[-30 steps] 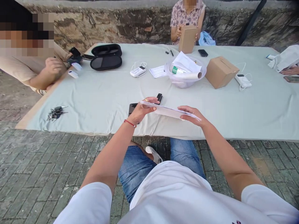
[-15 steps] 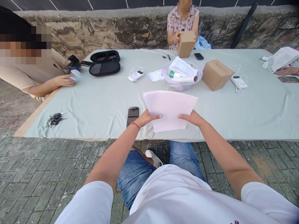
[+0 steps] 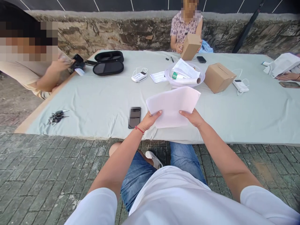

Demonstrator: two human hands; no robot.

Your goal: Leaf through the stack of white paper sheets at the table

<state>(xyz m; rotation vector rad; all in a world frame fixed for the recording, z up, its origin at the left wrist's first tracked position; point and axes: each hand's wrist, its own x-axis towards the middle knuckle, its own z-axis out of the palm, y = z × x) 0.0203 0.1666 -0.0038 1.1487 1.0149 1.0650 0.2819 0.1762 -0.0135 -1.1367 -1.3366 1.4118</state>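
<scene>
Matt paper sheets (image 3: 172,102), rough stone wall (image 3: 140,34)

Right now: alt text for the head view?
The wearer's left hand and right hand hold pale paper over a cloth-covered table. A phone lies to its left; beyond are a translucent bowl and a cardboard box, while a person opposite holds another box.

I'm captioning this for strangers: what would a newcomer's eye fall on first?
Probably the pale paper, gripped at its sides by the left hand and right hand above the table's near side. Next, the open black case toward the far left, and the cardboard box just right of the bowl.
</scene>
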